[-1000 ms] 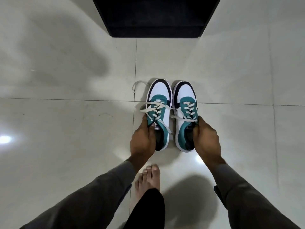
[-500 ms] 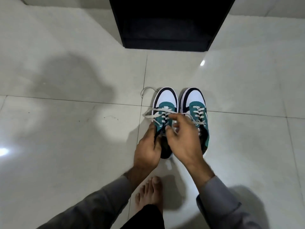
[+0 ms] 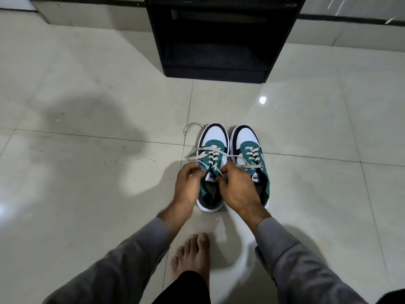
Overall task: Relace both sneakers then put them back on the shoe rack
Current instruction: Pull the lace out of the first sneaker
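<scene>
Two teal, white and black sneakers stand side by side on the tiled floor, toes pointing away from me. Both hands are at the left sneaker (image 3: 213, 148). My left hand (image 3: 188, 185) pinches the lace at its left top eyelets. My right hand (image 3: 237, 187) pinches the lace (image 3: 221, 152) at its right top eyelets and covers part of the right sneaker (image 3: 248, 145). Loose lace ends trail left across the floor and right over the right sneaker. The black shoe rack (image 3: 215, 38) stands open straight ahead, its shelves dark.
My bare foot (image 3: 194, 255) rests on the floor just below the sneakers, between my grey sleeves. Glossy pale tiles (image 3: 87, 172) spread around, with a wall skirting at the top.
My right hand left the right sneaker's heel and crossed to the left sneaker's laces. My left hand shifted from the heel up to the lace. The view tilted up, showing more rack.
</scene>
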